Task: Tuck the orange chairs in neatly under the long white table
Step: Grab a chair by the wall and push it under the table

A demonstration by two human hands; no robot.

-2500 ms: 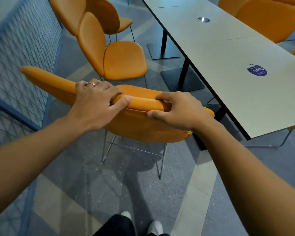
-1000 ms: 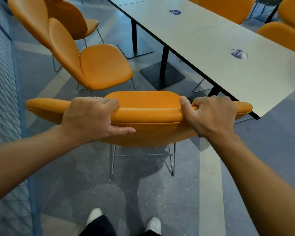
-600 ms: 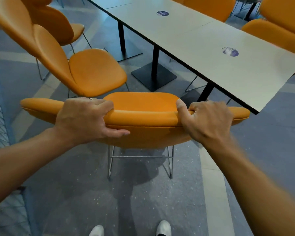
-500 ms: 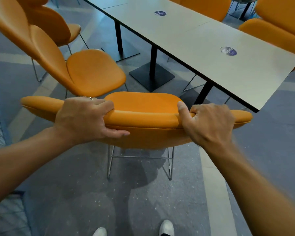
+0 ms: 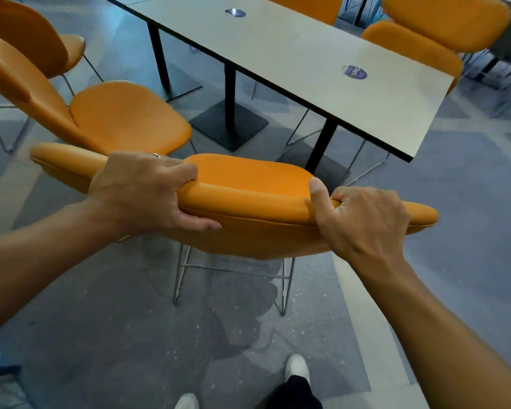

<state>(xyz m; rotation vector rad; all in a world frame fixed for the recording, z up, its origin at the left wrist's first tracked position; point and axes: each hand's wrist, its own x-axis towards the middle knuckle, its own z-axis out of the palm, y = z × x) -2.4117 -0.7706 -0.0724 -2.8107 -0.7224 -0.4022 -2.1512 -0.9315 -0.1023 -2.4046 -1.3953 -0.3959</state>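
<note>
Near chair (image 5: 263, 208): orange, on thin wire legs (image 5: 233, 270) on the grey floor (image 5: 115, 335), just short of the near corner of the counter (image 5: 307, 54), not under it. Backrest toward the camera; seat mostly hidden behind it.

Left hand (image 5: 142, 193): curled over the backrest's top edge, left of centre. Thumb along the near face, fingertips out of sight over the front. Ring (image 5: 156, 155) on one finger.

Right hand (image 5: 363, 222): gripping the same edge, right of centre. Thumb on top, fingers folded over and hidden.

Counter: long, white top, dark rim, black posts on flat square bases. Far end cut off by the top of the frame. Round dark sticker (image 5: 355, 72) near the close end, print too blurred to read.

Second chair (image 5: 124, 113): beyond the near chair, to its left. Seat toward the counter but well apart from it. Legs largely hidden.

Third chair (image 5: 27, 33): upper left, cut off by the frame.

Far chairs (image 5: 443, 22): across the counter, top right, partly hidden behind it.

Shoes (image 5: 297, 367): white, at the bottom edge, one cropped.
</note>
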